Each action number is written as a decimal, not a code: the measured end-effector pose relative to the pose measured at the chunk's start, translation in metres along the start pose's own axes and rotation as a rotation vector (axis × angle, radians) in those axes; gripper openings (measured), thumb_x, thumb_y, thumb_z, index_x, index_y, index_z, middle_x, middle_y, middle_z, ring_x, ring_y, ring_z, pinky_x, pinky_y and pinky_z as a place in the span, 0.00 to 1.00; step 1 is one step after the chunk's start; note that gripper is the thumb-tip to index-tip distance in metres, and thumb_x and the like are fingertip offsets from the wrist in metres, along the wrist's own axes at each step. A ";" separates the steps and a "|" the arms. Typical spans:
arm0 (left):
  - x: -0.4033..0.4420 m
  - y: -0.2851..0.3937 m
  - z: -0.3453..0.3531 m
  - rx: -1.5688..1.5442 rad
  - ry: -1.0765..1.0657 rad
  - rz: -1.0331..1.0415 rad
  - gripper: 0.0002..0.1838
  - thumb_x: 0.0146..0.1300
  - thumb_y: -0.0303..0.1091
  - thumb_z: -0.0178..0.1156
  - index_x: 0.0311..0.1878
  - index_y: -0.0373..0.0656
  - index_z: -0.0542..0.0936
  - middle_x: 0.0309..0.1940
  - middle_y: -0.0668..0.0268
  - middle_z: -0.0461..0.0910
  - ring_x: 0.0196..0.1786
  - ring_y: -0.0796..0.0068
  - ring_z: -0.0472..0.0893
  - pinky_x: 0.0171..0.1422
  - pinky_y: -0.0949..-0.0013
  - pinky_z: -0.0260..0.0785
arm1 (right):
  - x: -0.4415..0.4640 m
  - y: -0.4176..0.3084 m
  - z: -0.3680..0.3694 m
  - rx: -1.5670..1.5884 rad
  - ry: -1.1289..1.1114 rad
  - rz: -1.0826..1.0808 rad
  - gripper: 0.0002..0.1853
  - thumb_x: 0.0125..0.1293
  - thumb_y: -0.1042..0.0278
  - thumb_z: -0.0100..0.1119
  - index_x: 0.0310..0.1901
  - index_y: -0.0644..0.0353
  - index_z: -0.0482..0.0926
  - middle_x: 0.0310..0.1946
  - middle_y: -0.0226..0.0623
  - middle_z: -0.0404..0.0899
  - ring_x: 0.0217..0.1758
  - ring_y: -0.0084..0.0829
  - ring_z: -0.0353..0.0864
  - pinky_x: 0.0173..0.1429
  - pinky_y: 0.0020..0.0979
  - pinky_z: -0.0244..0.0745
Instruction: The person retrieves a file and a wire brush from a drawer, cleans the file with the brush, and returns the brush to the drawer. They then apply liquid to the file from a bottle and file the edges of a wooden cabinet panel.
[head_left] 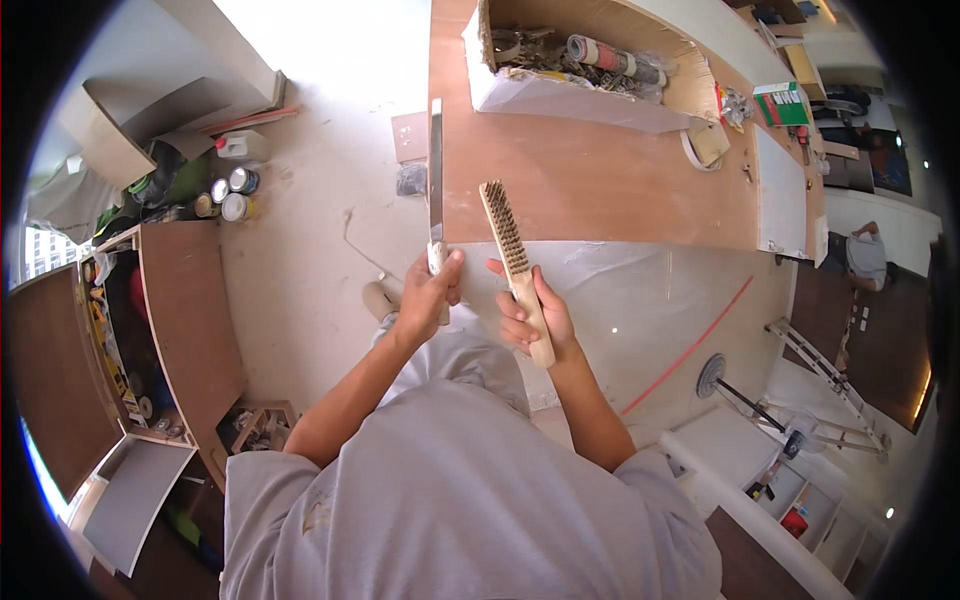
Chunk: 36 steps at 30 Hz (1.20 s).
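Note:
My left hand [428, 290] is closed around the pale, wrapped-looking handle of a long flat metal file [436, 170], which points away from me along the left edge of the wooden tabletop [600, 190]. In my right hand [538, 310] is a wire brush [508, 228] with a wooden handle, its bristles facing right and its head over the table's near edge. File and brush are apart, both in front of my body. Whether the file touches the table edge I cannot tell.
A torn white cardboard box [590, 105] with scraps and a roll stands on the table. Paint cans [236, 207] and a white jug [243, 146] sit on the floor at left, near an open cabinet [185, 320]. To the right are a pedestal fan [712, 375], a ladder [825, 380] and another person [866, 258].

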<state>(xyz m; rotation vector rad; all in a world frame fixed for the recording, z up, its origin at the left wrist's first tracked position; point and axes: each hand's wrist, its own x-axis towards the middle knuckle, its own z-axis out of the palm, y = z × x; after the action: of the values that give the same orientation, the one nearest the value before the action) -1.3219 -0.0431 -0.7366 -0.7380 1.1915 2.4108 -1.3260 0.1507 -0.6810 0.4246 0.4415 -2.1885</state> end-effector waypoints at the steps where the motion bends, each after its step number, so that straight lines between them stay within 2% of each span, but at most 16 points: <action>1: 0.002 0.005 0.005 -0.018 0.017 0.007 0.18 0.66 0.45 0.66 0.39 0.41 0.72 0.22 0.70 0.71 0.19 0.81 0.70 0.23 0.75 0.63 | 0.001 0.001 -0.002 -0.021 0.007 0.021 0.33 0.79 0.40 0.27 0.73 0.56 0.56 0.24 0.28 0.65 0.13 0.20 0.60 0.21 0.23 0.62; 5: 0.013 0.013 0.016 0.137 0.048 0.086 0.21 0.62 0.47 0.70 0.33 0.43 0.71 0.17 0.73 0.70 0.17 0.83 0.68 0.21 0.76 0.60 | 0.005 0.006 -0.001 -0.174 0.088 0.103 0.32 0.78 0.40 0.29 0.70 0.57 0.60 0.23 0.28 0.65 0.12 0.21 0.60 0.21 0.24 0.62; 8: 0.016 0.007 0.014 0.107 0.098 0.048 0.21 0.63 0.49 0.69 0.38 0.44 0.70 0.20 0.72 0.67 0.20 0.82 0.66 0.23 0.76 0.61 | 0.004 0.007 -0.012 -0.356 0.232 0.050 0.28 0.78 0.42 0.36 0.63 0.58 0.65 0.24 0.28 0.67 0.14 0.21 0.62 0.22 0.24 0.63; 12: 0.025 -0.020 0.007 -0.176 0.053 0.102 0.24 0.72 0.59 0.51 0.38 0.44 0.70 0.23 0.71 0.68 0.23 0.80 0.69 0.29 0.74 0.66 | 0.006 0.012 -0.011 -0.542 0.456 -0.158 0.18 0.76 0.50 0.49 0.53 0.58 0.69 0.26 0.28 0.69 0.19 0.22 0.70 0.27 0.27 0.69; 13: 0.029 -0.031 0.007 -0.111 0.090 0.110 0.26 0.74 0.60 0.45 0.44 0.42 0.71 0.29 0.68 0.69 0.27 0.77 0.70 0.33 0.71 0.71 | 0.011 0.016 -0.022 -0.634 0.464 -0.245 0.15 0.72 0.59 0.60 0.52 0.57 0.70 0.32 0.30 0.74 0.29 0.24 0.76 0.34 0.29 0.76; 16: 0.032 -0.050 0.022 -0.238 0.131 0.078 0.26 0.75 0.59 0.44 0.51 0.42 0.71 0.34 0.68 0.69 0.37 0.76 0.71 0.37 0.69 0.71 | 0.028 0.034 -0.027 -0.764 0.603 -0.356 0.16 0.70 0.64 0.62 0.52 0.59 0.70 0.40 0.34 0.77 0.39 0.27 0.80 0.43 0.31 0.81; 17: 0.032 -0.052 0.022 -0.228 0.122 0.025 0.27 0.76 0.58 0.44 0.60 0.43 0.67 0.39 0.66 0.69 0.42 0.74 0.70 0.39 0.66 0.73 | 0.028 0.032 -0.024 -0.747 0.643 -0.311 0.17 0.67 0.72 0.63 0.54 0.63 0.69 0.46 0.37 0.77 0.47 0.29 0.81 0.50 0.34 0.82; 20: 0.041 -0.070 0.021 -0.288 0.025 0.004 0.27 0.76 0.57 0.42 0.62 0.43 0.66 0.39 0.66 0.70 0.41 0.72 0.72 0.39 0.65 0.73 | 0.028 0.036 -0.041 -1.004 0.640 -0.437 0.21 0.62 0.79 0.64 0.56 0.66 0.68 0.47 0.38 0.78 0.51 0.30 0.81 0.50 0.33 0.82; 21: 0.031 -0.059 0.035 -0.338 0.014 -0.047 0.27 0.77 0.57 0.42 0.62 0.42 0.66 0.39 0.66 0.71 0.40 0.71 0.75 0.40 0.64 0.73 | 0.031 0.034 -0.049 -1.177 0.655 -0.468 0.27 0.57 0.84 0.65 0.58 0.67 0.67 0.47 0.40 0.78 0.50 0.30 0.83 0.48 0.30 0.83; 24: 0.040 -0.078 0.030 -0.294 -0.119 -0.028 0.27 0.77 0.56 0.42 0.62 0.41 0.67 0.40 0.65 0.72 0.40 0.71 0.78 0.41 0.63 0.73 | 0.030 0.021 -0.060 -1.087 0.672 -0.442 0.26 0.53 0.82 0.69 0.53 0.70 0.68 0.45 0.41 0.81 0.44 0.30 0.83 0.48 0.31 0.81; 25: 0.034 -0.069 0.027 -0.206 -0.053 -0.122 0.24 0.77 0.53 0.46 0.60 0.40 0.69 0.44 0.64 0.75 0.43 0.68 0.80 0.47 0.61 0.74 | 0.023 0.009 -0.053 -1.031 0.676 -0.383 0.26 0.53 0.81 0.69 0.53 0.69 0.69 0.43 0.39 0.80 0.42 0.29 0.84 0.44 0.30 0.81; 27: 0.033 -0.053 -0.003 0.526 -0.033 0.165 0.21 0.73 0.43 0.55 0.62 0.40 0.71 0.51 0.62 0.76 0.49 0.68 0.78 0.48 0.65 0.72 | 0.007 -0.028 -0.069 -1.115 0.563 -0.305 0.26 0.54 0.81 0.68 0.53 0.68 0.69 0.42 0.39 0.79 0.42 0.29 0.85 0.41 0.30 0.80; 30: 0.026 0.014 -0.032 1.224 0.334 0.868 0.32 0.58 0.28 0.68 0.66 0.40 0.69 0.60 0.51 0.73 0.64 0.51 0.71 0.64 0.56 0.67 | -0.009 -0.087 -0.073 -1.173 0.421 -0.146 0.25 0.55 0.79 0.67 0.55 0.67 0.69 0.41 0.38 0.79 0.42 0.28 0.85 0.39 0.29 0.79; 31: 0.035 0.032 -0.047 1.396 0.254 0.912 0.31 0.62 0.39 0.67 0.67 0.43 0.70 0.68 0.52 0.66 0.68 0.49 0.67 0.72 0.48 0.58 | -0.011 -0.104 -0.070 -1.184 0.375 -0.078 0.25 0.56 0.79 0.67 0.55 0.67 0.69 0.41 0.38 0.78 0.42 0.28 0.85 0.39 0.29 0.79; 34: 0.055 0.064 -0.061 1.668 -0.051 0.915 0.26 0.64 0.43 0.64 0.62 0.41 0.74 0.59 0.55 0.76 0.63 0.54 0.74 0.68 0.50 0.62 | 0.002 -0.139 -0.071 -1.254 0.295 0.030 0.26 0.57 0.77 0.67 0.56 0.68 0.68 0.42 0.39 0.78 0.41 0.29 0.85 0.39 0.29 0.79; 36: 0.068 0.075 -0.074 1.619 -0.231 0.515 0.20 0.67 0.44 0.62 0.54 0.39 0.78 0.47 0.56 0.82 0.52 0.58 0.80 0.58 0.56 0.70 | 0.024 -0.158 -0.071 -1.347 0.228 0.092 0.25 0.56 0.76 0.68 0.55 0.68 0.71 0.44 0.41 0.80 0.42 0.29 0.85 0.41 0.29 0.79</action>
<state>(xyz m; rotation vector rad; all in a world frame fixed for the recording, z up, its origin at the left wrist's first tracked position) -1.3931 -0.1416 -0.7677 0.3936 2.6548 0.9281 -1.4556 0.2585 -0.7282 -0.0771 1.7724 -1.3142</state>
